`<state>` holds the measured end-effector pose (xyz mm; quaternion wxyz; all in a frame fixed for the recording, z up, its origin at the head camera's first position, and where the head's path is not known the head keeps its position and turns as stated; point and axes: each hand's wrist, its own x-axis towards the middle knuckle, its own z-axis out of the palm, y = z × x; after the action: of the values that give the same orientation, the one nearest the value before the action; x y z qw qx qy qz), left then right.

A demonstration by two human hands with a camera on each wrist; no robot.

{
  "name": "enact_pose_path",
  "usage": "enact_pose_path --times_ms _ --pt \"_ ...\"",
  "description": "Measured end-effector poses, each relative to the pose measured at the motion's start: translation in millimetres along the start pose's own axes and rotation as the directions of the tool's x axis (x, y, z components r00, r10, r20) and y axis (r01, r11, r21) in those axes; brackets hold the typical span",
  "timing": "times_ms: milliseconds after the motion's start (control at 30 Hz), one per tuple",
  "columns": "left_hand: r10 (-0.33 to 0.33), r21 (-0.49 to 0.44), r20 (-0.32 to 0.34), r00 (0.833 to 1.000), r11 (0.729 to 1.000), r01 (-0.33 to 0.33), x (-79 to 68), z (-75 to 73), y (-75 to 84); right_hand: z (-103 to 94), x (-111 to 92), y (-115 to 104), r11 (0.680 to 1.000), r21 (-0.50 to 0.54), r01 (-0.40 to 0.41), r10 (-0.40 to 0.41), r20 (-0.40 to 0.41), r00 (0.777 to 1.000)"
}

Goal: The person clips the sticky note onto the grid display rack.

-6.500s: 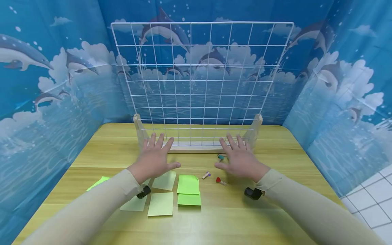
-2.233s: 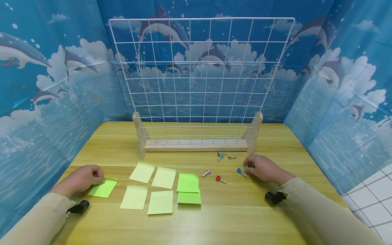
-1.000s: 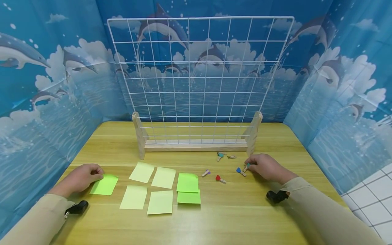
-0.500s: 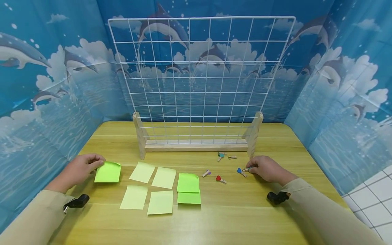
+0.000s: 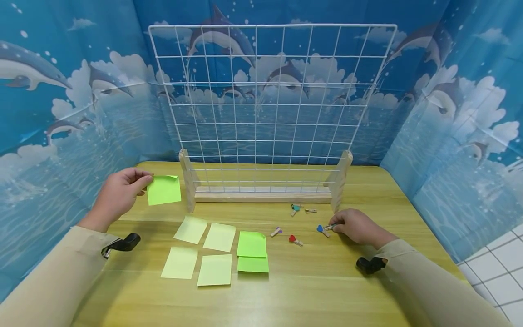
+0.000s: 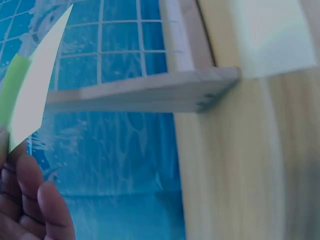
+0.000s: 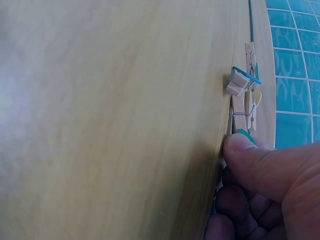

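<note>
In the head view my left hand pinches a bright green sticky note by its upper left corner. The note hangs above the table, just left of the rack's left wooden foot; the left wrist view shows its pale side. On the right, my right hand pinches a small wooden clothespin by its green-trimmed end, between thumb and fingers. Right beside it lies a clothespin with a blue heart. Thumb and fingers cover part of the held clothespin.
A white wire grid in a wooden stand rises at the back. Pale yellow sticky notes and two overlapping green notes lie left of centre. Clothespins with a red heart, purple and teal trim lie nearby.
Both hands were spread near the rack at first. Since then, the left hand has lifted a green note off the table toward the rack. The right hand has gone to the clothespin on the right.
</note>
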<state>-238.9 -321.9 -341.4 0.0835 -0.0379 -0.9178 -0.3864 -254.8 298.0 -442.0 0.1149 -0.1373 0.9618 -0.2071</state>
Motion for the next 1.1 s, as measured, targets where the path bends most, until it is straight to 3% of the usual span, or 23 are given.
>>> enact_pose_path --times_ms 267,500,900,1100 --pt "0.029 -0.06 -0.051 0.998 0.998 -0.032 22.4 1.2 41.4 0.0 -0.1 0.7 1.0 -0.006 0.031 -0.031 -0.005 1.0" --pt "0.049 -0.08 -0.102 0.994 0.995 -0.058 43.5 4.7 69.0 -1.4 -0.5 -2.6 1.0 -0.009 0.008 -0.008 0.005 1.0" --pt "0.118 -0.144 -0.186 0.975 0.979 -0.146 69.4 10.9 104.7 0.3 1.7 -0.6 1.0 0.009 -0.006 0.006 0.009 1.0" --pt "0.149 -0.161 -0.195 0.969 0.97 -0.182 79.6 16.5 114.3 0.5 2.3 -0.7 1.0 0.004 -0.022 0.022 0.017 1.0"
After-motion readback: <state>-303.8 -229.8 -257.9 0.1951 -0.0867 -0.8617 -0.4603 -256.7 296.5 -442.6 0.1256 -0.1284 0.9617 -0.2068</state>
